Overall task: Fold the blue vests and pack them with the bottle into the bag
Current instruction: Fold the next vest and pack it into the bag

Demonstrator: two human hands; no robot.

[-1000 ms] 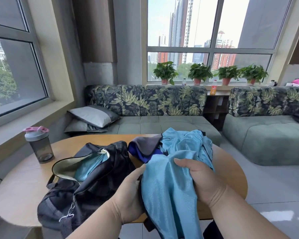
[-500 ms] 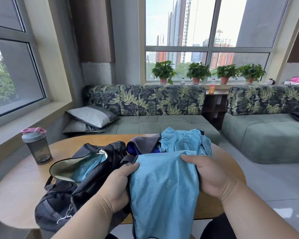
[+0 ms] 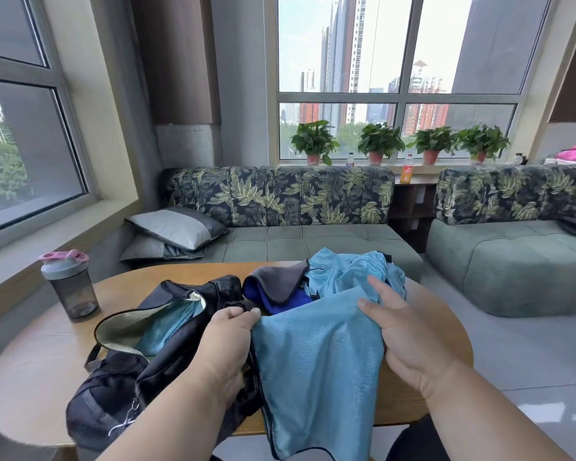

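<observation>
Left hand [image 3: 225, 341] and right hand [image 3: 403, 334] each grasp top corner of blue vest [image 3: 316, 371], spread over surface [image 3: 47, 361] edge. Open bag [image 3: 140, 357] left, touching; bottle [image 3: 70, 284] far left.

The hands have moved apart since a second ago: the left hand [image 3: 228, 341] and right hand [image 3: 403, 337] now stretch the vest [image 3: 316, 367] wider and flatter. The right fingers [image 3: 378, 287] appear more extended, though partly foreshortened.
</observation>
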